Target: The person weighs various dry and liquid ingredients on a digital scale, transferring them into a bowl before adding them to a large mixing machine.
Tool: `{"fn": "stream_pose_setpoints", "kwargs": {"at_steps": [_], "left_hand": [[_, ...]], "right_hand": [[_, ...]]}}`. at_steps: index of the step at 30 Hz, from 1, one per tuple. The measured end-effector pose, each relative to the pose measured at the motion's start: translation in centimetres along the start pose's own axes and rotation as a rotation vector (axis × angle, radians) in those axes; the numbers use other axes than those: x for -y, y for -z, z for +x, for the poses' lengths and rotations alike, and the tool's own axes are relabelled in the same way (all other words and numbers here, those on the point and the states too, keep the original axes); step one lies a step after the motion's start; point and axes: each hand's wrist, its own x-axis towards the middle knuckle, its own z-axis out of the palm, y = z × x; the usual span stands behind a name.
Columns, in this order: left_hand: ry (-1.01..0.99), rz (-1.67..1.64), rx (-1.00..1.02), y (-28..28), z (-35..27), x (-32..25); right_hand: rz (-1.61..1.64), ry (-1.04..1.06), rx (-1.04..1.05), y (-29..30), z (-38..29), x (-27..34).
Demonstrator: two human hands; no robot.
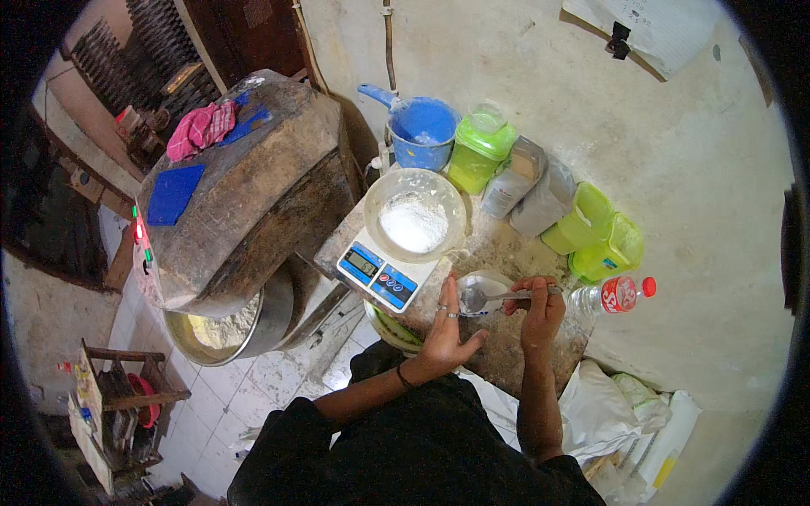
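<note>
My right hand [541, 310] grips the handle of a metal spoon [474, 298], whose bowl is over a small white container or bag [486, 278] on the worktop. My left hand [448, 335] is beside that container with its fingers extended and thumb apart, holding nothing that I can see. Left of my hands, a white and blue digital kitchen scale [380, 273] carries a round plastic bowl [457, 237] with white powder [412, 224] in it. A clear plastic bottle with a red cap [610, 296] lies to the right of the spoon handle.
Behind the scale stand a blue dipper [423, 148], a lidded green container [478, 152], bags [516, 177] and open green containers [591, 221]. A mixer-like machine [247, 183] with a metal bowl [275, 322] is at left. White sacks [601, 405] lie at lower right.
</note>
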Motion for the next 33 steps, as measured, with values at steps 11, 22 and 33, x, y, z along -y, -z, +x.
{"fn": "stream_pose_setpoints", "kwargs": {"at_steps": [11, 22, 33], "left_hand": [[0.022, 0.006, 0.036, 0.6, 0.2, -0.6], [0.017, -0.023, 0.026, 1.2, 0.4, -0.1], [0.052, 0.002, 0.065, 1.2, 0.1, 0.0]], "right_hand": [[0.259, -0.066, -0.198, 2.4, 1.9, 0.6], [0.387, -0.054, -0.17, 2.0, 4.2, 1.5], [0.448, -0.031, -0.107, -4.4, 9.5, 0.6]]}}
